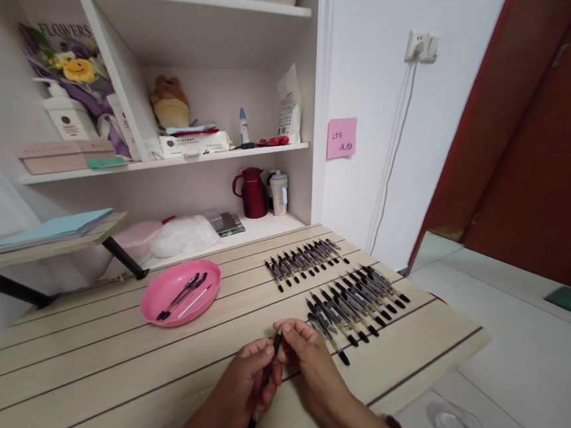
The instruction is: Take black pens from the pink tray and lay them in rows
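My left hand and my right hand meet over the near edge of the wooden table. Both are closed on one black pen, which runs tilted from my right fingertips down through my left fingers. Just right of my hands lies a row of several black pens, and a second row of pens lies farther back. A pink plate to the left holds a few pens and a thin white refill.
White shelves behind the table carry a red jug, a cup, boxes, a flower bouquet and a plush toy. A raised stand at left bears blue folders. A pink note sticks to the wall. The table's right edge drops to floor.
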Available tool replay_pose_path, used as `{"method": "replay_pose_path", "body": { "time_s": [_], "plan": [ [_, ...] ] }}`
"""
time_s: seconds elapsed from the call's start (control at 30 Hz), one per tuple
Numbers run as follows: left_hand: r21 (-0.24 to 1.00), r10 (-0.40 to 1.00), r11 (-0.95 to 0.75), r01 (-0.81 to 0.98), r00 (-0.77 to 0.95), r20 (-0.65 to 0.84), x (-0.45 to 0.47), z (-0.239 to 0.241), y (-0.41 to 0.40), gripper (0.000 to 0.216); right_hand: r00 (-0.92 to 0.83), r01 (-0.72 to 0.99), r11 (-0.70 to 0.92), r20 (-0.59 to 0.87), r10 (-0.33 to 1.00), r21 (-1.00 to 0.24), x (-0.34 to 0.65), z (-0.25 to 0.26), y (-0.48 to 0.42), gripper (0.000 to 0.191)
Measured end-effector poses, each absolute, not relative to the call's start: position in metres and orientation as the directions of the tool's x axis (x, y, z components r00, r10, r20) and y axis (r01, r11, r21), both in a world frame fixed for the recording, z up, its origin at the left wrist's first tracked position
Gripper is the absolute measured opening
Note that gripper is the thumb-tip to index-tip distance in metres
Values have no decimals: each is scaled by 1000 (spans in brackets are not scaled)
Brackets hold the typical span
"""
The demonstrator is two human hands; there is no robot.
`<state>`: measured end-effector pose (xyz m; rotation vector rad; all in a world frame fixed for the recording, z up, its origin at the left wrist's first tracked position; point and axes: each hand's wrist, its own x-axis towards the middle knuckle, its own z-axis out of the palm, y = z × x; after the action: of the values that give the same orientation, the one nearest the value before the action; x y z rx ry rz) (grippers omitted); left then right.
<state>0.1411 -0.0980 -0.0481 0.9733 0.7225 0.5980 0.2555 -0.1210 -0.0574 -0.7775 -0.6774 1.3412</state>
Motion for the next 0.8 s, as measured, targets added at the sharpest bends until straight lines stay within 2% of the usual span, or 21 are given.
{"method": "replay_pose_path", "body": {
  "time_s": [0.13,0.27,0.4,0.6,0.73,0.8],
  "plan": [
    [900,710,426,-92,651,-269,141,-48,-98,25,190,-499,71,-28,981,-864,256,-57,-120,37],
    [900,702,427,-83,658,-272,140,-49,-97,24,216,-490,98,-11,976,-866,259,-58,-121,36],
    [902,692,424,-82,672,-264,139,-50,-96,25,218,-405,81,-10,976,-911,262,-60,-121,38],
    [890,686,445,-93,675,-272,139,-54,-95,26,125,-529,60,-7,992,-846,263,-60,-120,38],
    [893,671,443,-80,690,-271,138,-54,-94,29,134,-443,50,-11,991,-895,264,-61,-121,36],
    [888,666,453,-81,692,-277,137,-53,-93,29,115,-470,64,11,993,-880,263,-60,-122,34]
  ]
}}
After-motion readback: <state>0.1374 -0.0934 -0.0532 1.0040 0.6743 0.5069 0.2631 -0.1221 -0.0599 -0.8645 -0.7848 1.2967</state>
